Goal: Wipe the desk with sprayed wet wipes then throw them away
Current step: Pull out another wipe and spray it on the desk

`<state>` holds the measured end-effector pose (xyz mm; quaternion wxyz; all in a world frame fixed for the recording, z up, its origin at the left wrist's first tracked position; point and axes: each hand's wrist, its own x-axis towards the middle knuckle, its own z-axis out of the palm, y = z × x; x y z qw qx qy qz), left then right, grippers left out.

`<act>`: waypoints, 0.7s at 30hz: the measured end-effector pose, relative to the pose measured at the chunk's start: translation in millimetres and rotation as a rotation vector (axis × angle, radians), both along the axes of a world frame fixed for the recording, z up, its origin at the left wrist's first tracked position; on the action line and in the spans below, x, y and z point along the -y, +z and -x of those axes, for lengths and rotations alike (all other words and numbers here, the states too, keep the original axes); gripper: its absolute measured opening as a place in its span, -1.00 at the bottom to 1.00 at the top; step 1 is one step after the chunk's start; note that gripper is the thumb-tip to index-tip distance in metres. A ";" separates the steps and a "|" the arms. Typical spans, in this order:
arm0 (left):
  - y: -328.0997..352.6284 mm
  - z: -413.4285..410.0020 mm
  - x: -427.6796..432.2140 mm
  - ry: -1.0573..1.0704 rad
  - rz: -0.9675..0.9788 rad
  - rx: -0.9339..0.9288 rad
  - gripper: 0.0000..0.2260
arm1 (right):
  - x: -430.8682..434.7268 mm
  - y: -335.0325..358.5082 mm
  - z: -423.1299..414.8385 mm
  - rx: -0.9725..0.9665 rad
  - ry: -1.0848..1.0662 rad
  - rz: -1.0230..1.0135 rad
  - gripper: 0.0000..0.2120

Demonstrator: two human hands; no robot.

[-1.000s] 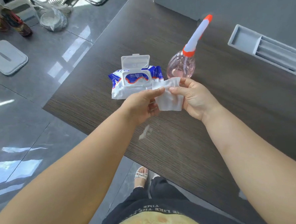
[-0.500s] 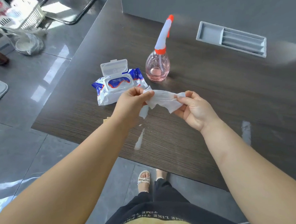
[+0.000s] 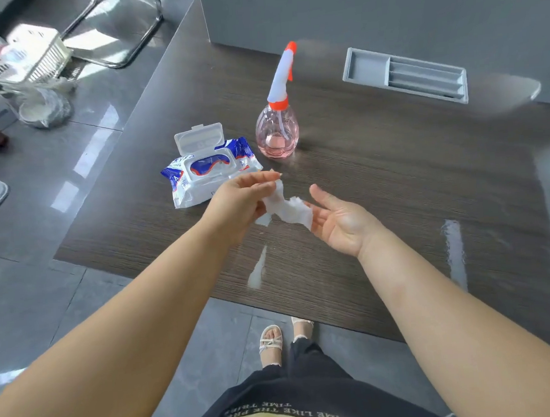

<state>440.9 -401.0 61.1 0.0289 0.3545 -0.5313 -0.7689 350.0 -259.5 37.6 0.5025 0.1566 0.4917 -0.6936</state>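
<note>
Wipe (image 3: 288, 209) (crumpled) runs from pinching left hand (image 3: 238, 207) onto flat right hand (image 3: 342, 223).

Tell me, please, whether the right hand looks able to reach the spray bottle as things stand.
Probably yes. The right hand is open, palm up, with only an end of the wipe touching it; the left hand pinches that wipe. The spray bottle stands upright just beyond, with bare desk between.

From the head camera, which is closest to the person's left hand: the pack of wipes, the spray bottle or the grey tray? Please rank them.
Measured from the left hand:
1. pack of wipes, right next to it, just beyond and to its left.
2. spray bottle, farther back, slightly to the right.
3. grey tray, farthest, back on the right.
</note>
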 end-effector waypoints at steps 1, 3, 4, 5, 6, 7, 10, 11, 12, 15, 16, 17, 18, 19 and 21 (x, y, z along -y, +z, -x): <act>-0.3 0.6 -1.7 -0.015 0.006 0.021 -0.84 | 2.2 -0.3 -3.2 -0.017 0.017 -0.032 -0.90; -0.3 0.7 -4.7 -0.018 0.028 0.061 -0.87 | 5.8 -3.7 -7.3 -0.068 0.027 -0.114 -0.74; -1.5 -0.2 -6.1 -0.009 0.040 0.076 -0.87 | 5.8 -6.1 -9.2 -0.111 0.039 -0.152 -0.68; -2.2 -0.4 -6.6 0.007 0.052 0.086 -0.86 | 6.3 -8.2 -10.3 -0.157 0.052 -0.187 -0.66; -3.2 -1.3 -6.3 0.029 0.062 0.096 -0.84 | 5.8 -10.9 -10.1 -0.199 0.053 -0.225 -0.65; -4.0 -2.4 -5.9 0.052 0.067 0.103 -0.83 | 4.6 -13.1 -9.6 -0.233 0.048 -0.259 -0.64; -7.1 -6.5 -1.8 0.111 0.065 0.111 -0.81 | -3.4 -18.9 -5.3 -0.313 0.027 -0.334 -0.65; -8.2 -7.9 -0.3 0.122 0.070 0.112 -0.80 | -6.8 -20.7 -4.6 -0.318 0.019 -0.341 -0.65; -8.2 -9.0 1.1 0.127 0.075 0.112 -0.79 | -10.6 -21.9 -3.9 -0.319 0.014 -0.345 -0.65; -6.5 -12.5 1.6 0.073 0.062 0.123 -0.79 | -20.0 -25.1 -2.8 -0.291 0.006 -0.358 -0.67; -5.0 -13.7 1.7 0.040 0.039 0.132 -0.79 | -22.3 -25.8 -2.5 -0.253 -0.012 -0.340 -0.67; -3.8 -14.4 1.9 0.009 0.012 0.143 -0.80 | -23.4 -26.0 -2.5 -0.199 -0.032 -0.308 -0.68; -2.8 -14.9 2.2 -0.008 -0.015 0.151 -0.81 | -24.4 -25.5 -2.9 -0.140 -0.046 -0.274 -0.68; -2.2 -15.3 2.4 -0.018 -0.038 0.153 -0.82 | -24.8 -25.6 -3.6 -0.091 -0.053 -0.248 -0.70; -0.1 -13.9 0.9 -0.036 -0.063 0.137 -0.84 | -24.7 -27.5 -5.1 -0.019 -0.057 -0.208 -0.76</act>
